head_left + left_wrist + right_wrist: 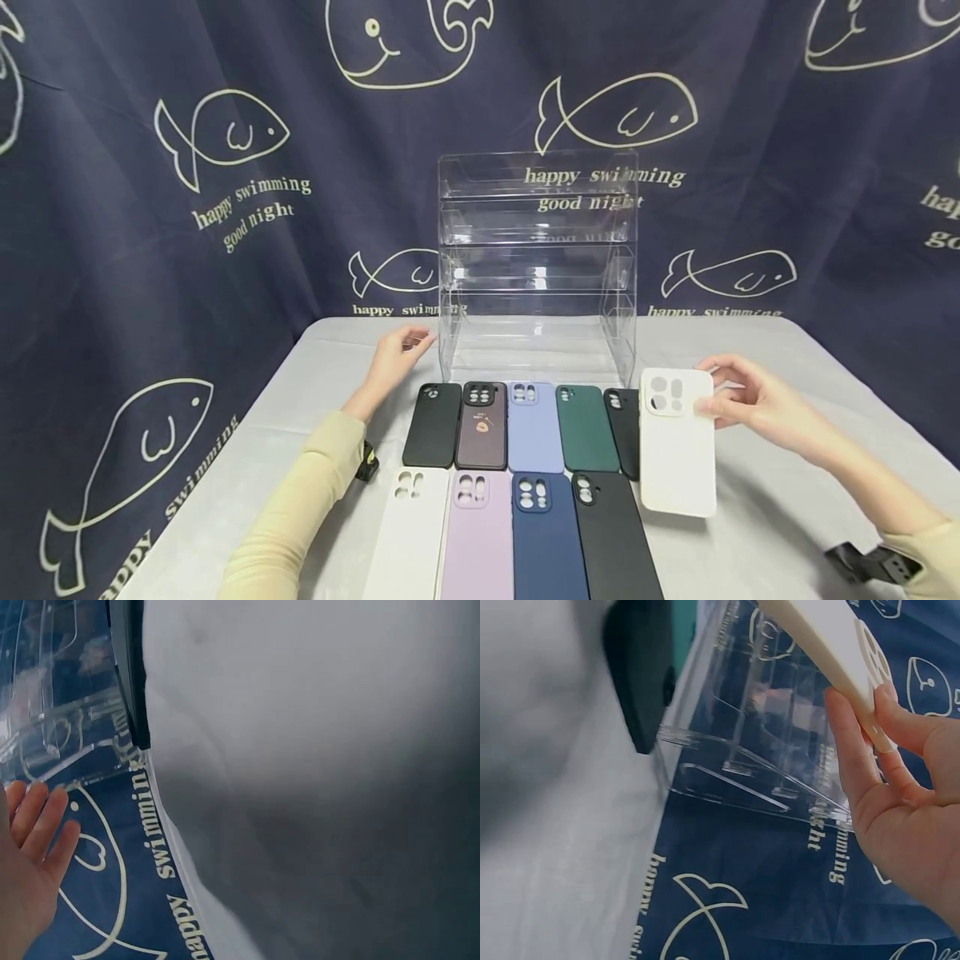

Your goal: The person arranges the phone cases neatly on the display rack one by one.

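Observation:
My right hand (753, 404) pinches a white phone case (678, 462) by its upper right edge, thumb on the back near the camera cutouts. The case is held upright above the table, overlapping a black phone case (621, 433) in the head view. In the right wrist view the thumb and fingers grip the white case (829, 649) at one end. My left hand (395, 357) is at the left side of a clear stepped display rack (537, 244), fingers loosely bent and holding nothing. In the left wrist view its fingers (46, 821) overlap the rack's edge.
Phone cases lie in two rows before the rack: black (432, 425), dark patterned (482, 437), light blue (535, 433) and green (587, 433) behind; white (408, 533), lilac (477, 542), navy (549, 542) and black (617, 533) nearer. A dark fish-print curtain (480, 117) hangs behind the table (757, 350).

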`<move>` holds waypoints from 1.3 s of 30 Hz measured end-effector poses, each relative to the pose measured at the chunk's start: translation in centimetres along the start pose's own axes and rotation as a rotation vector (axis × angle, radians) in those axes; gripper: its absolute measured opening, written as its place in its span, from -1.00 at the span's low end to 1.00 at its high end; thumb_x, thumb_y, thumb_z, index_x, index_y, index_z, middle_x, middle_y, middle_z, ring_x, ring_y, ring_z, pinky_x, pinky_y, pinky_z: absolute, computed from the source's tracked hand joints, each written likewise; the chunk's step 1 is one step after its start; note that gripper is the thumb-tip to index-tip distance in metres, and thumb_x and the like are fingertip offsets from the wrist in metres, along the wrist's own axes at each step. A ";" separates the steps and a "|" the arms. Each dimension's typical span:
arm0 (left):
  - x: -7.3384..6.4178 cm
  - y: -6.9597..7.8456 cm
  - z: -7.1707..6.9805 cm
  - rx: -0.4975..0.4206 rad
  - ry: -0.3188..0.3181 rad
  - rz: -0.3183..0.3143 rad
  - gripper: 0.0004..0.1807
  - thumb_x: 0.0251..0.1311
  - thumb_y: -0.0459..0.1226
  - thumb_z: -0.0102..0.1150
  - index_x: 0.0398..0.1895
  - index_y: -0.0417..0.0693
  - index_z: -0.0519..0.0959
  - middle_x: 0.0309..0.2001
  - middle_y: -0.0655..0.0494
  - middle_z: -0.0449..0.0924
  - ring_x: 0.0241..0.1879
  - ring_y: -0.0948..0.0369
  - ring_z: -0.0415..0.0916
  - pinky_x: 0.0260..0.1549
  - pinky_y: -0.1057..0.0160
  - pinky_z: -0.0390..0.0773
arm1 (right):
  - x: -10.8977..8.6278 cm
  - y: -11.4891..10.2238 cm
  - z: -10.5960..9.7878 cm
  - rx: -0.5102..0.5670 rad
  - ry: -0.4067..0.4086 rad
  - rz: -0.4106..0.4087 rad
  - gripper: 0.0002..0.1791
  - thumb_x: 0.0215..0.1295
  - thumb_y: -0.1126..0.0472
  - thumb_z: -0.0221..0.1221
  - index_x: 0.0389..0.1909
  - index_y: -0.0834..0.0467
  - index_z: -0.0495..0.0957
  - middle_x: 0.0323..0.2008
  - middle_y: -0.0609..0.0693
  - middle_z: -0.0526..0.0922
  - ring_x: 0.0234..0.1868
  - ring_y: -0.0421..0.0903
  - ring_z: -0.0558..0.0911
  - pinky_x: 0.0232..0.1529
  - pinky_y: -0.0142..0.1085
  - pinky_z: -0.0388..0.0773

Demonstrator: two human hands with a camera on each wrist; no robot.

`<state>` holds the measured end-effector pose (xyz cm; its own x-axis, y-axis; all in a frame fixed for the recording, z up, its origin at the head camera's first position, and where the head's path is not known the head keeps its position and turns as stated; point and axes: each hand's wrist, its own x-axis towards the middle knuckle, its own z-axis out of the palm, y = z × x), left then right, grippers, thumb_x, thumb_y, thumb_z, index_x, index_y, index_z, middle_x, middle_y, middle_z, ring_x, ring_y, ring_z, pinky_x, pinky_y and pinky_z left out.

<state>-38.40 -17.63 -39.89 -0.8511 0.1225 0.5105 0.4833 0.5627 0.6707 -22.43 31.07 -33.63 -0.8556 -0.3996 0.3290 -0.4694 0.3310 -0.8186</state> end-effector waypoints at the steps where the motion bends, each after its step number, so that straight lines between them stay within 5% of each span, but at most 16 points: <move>1: -0.1 0.2 0.1 0.039 0.007 0.022 -0.70 0.20 -0.18 0.21 -0.14 -0.25 0.59 -0.17 -0.12 0.67 -0.22 0.02 0.64 -0.08 0.10 0.64 | 0.2 -0.1 -0.2 0.000 0.007 -0.005 -0.47 0.15 0.59 0.10 0.01 -0.02 0.35 -0.31 -0.20 0.58 -0.39 -0.24 0.67 -0.46 -0.28 0.70; 5: -0.3 0.9 0.5 0.148 0.011 0.101 -0.69 0.21 -0.15 0.19 -0.13 -0.21 0.59 -0.15 -0.09 0.65 -0.18 0.03 0.62 -0.08 0.08 0.63 | 1.1 -0.7 -1.0 0.008 0.045 -0.023 -0.46 0.13 0.62 0.09 0.01 0.01 0.35 -0.31 -0.19 0.59 -0.39 -0.25 0.67 -0.46 -0.30 0.70; 12: -0.2 1.3 1.2 0.081 -0.009 0.122 -0.68 0.12 -0.29 0.27 -0.10 -0.33 0.55 -0.12 -0.16 0.63 -0.19 0.00 0.63 -0.08 0.10 0.65 | 2.8 -1.6 -1.8 -0.029 0.108 -0.010 -0.48 0.14 0.58 0.12 0.01 -0.01 0.35 -0.33 -0.20 0.60 -0.39 -0.29 0.67 -0.45 -0.32 0.70; 30: -0.3 0.7 1.6 -0.131 -0.095 -0.029 -0.61 0.12 -0.38 0.25 0.01 -0.34 0.48 -0.08 -0.27 0.59 -0.10 -0.09 0.60 -0.04 0.13 0.64 | 5.1 -1.6 -3.2 -0.072 0.178 0.051 -0.52 0.15 0.50 0.18 -0.01 -0.03 0.37 -0.31 -0.25 0.57 -0.37 -0.35 0.66 -0.44 -0.35 0.70; 35: -0.2 0.6 0.5 0.115 -0.146 0.019 -0.53 0.14 -0.18 0.27 0.09 -0.19 0.49 -0.05 -0.14 0.62 -0.07 -0.02 0.60 -0.03 0.07 0.63 | 5.1 -1.7 -3.2 -0.072 0.183 0.064 -0.53 0.15 0.49 0.19 -0.02 -0.02 0.37 -0.31 -0.25 0.58 -0.38 -0.34 0.66 -0.45 -0.35 0.70; 39: -0.1 0.8 0.0 0.291 -0.127 0.097 -0.49 0.12 -0.09 0.28 0.10 -0.12 0.50 -0.04 -0.07 0.63 -0.06 0.03 0.60 -0.03 0.05 0.61 | 5.1 -1.6 -3.2 -0.073 0.188 0.068 -0.52 0.14 0.49 0.20 -0.01 -0.02 0.37 -0.31 -0.23 0.57 -0.38 -0.34 0.66 -0.44 -0.34 0.70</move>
<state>-37.96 -17.17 -39.43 -0.8317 0.2772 0.4811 0.4997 0.7513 0.4310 -26.73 31.29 -29.12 -0.9084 -0.2101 0.3615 -0.4177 0.4158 -0.8079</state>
